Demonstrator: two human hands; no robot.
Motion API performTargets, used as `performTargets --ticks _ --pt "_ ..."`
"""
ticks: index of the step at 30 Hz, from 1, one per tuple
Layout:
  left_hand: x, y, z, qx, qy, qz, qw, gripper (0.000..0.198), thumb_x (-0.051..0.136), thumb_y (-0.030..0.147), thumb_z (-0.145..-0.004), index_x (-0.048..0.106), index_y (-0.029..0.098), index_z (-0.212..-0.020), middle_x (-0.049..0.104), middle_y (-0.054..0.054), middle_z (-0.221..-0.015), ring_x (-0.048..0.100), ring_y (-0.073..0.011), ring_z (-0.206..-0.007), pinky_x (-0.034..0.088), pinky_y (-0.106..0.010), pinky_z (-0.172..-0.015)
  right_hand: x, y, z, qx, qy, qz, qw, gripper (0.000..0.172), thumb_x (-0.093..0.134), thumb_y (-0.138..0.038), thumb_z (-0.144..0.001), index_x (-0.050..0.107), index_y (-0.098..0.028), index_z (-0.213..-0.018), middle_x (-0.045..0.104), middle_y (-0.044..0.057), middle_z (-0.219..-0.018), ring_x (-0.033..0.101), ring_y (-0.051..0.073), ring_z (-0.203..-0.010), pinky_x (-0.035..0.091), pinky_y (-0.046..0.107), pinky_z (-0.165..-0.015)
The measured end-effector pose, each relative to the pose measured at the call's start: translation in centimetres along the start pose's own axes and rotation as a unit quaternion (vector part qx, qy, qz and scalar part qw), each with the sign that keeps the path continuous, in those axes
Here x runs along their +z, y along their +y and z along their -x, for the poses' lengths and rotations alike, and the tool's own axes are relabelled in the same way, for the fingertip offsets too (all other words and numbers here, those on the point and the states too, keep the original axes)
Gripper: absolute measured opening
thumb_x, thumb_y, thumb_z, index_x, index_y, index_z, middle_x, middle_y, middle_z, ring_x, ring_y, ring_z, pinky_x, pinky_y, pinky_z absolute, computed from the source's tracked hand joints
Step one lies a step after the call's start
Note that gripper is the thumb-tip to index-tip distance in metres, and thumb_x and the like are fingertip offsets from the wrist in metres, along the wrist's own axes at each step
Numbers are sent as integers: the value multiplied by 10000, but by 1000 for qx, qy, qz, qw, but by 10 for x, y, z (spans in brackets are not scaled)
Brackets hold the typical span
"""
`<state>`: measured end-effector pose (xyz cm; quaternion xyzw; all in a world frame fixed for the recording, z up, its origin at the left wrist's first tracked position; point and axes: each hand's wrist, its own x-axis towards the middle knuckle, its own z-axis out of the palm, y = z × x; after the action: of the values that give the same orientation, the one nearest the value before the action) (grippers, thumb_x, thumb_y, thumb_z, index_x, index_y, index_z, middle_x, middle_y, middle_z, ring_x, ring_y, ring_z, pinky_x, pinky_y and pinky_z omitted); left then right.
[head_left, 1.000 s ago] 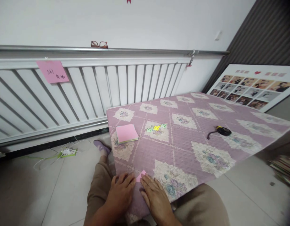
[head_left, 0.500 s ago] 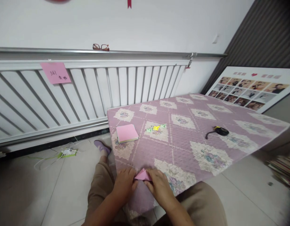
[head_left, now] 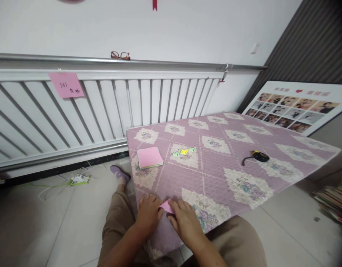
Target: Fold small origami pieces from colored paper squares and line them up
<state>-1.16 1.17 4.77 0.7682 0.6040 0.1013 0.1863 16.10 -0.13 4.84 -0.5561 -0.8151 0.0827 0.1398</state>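
Note:
A small pink paper piece [head_left: 167,206] lies at the near edge of the table with the purple floral cloth [head_left: 215,167]. My left hand [head_left: 149,216] and my right hand [head_left: 185,221] both press on it with curled fingertips, one at each side. Most of the paper is hidden beneath my fingers. Farther up the cloth sits a pink stack of paper sheets [head_left: 149,157]. Beside it lie a few small folded paper shapes [head_left: 184,151] in green and yellow.
A black tape measure [head_left: 259,156] lies at the table's right. A white radiator [head_left: 104,107] with a pink note [head_left: 66,85] fills the wall; glasses [head_left: 120,55] rest on its rail. A photo board [head_left: 293,109] leans at right. Cables [head_left: 76,180] lie on the floor.
The pink paper was raised into a folded peak between my hands half a second ago; now it is pressed flat again under my fingertips. The view shifted slightly.

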Motion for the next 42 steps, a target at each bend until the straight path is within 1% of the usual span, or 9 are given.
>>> performTargets --ticks 7,17,20,23,27,31,34,37,42 --pt "3 -2 0 5 7 1 1000 198 477 282 -914 637 261 -1029 600 -18 -1067 503 -218 -1031 332 -351 -888 -1 -5 -10 7 -25 71 997 260 589 -241 -842 611 -238 -1101 623 62 -1010 545 262 -960 392 371 -810" --pt "4 -4 -5 -3 8 23 1000 203 482 288 -915 636 256 -1042 624 -17 -1058 525 -212 -1032 338 -352 -913 -11 0 -21 -14 -34 55 998 92 566 -231 -863 649 -253 -896 647 26 -923 585 215 -917 345 364 -845" --pt "8 -8 -8 -7 27 69 997 233 503 238 -878 624 246 -1078 637 -22 -1089 531 -215 -1059 349 -363 -950 -11 -3 -26 -22 -27 66 997 127 540 -222 -876 655 -244 -827 656 27 -872 596 210 -876 359 353 -818" --pt "14 -11 -7 -20 77 136 987 387 501 173 -829 545 212 -1212 598 -60 -1197 510 -220 -1132 362 -380 -987 -11 -5 -31 -15 -15 71 997 160 515 -205 -880 651 -222 -798 653 40 -840 602 213 -841 387 327 -755" --pt "15 -6 2 -2 168 231 958 499 439 119 -797 450 166 -1294 503 -111 -1301 494 -209 -1158 398 -368 -995 -18 -6 -34 6 12 45 999 228 432 -186 -905 626 -206 -787 632 42 -800 600 189 -765 418 288 -687" --pt "10 9 9 30 190 286 939 502 446 131 -781 451 189 -1279 458 -113 -1343 504 -213 -1144 412 -388 -994 -27 -13 -30 23 61 -85 994 264 391 -212 -911 589 -216 -737 604 36 -760 590 178 -729 435 267 -667" --pt "3 17 7 7 173 359 917 459 464 190 -807 457 187 -1266 529 -113 -1262 516 -218 -1135 436 -374 -955 -31 -21 -24 26 87 -168 982 282 387 -269 -914 576 -223 -710 594 33 -727 581 181 -709 430 272 -657" --pt "-6 19 2 -8 141 471 871 412 429 247 -866 457 180 -1272 577 -104 -1212 534 -206 -1124 434 -345 -939 -33 -26 -19 45 103 -248 962 306 392 -339 -909 580 -223 -697 593 26 -701 569 181 -686 424 272 -649" --pt "-18 20 4 21 37 604 796 360 515 393 -847 578 175 -1126 645 -48 -993 589 -194 -918 449 -318 -827 -35 -28 -15 121 83 -365 919 364 452 -481 -844 545 -208 -621 534 -4 -605 504 166 -602 389 254 -570"
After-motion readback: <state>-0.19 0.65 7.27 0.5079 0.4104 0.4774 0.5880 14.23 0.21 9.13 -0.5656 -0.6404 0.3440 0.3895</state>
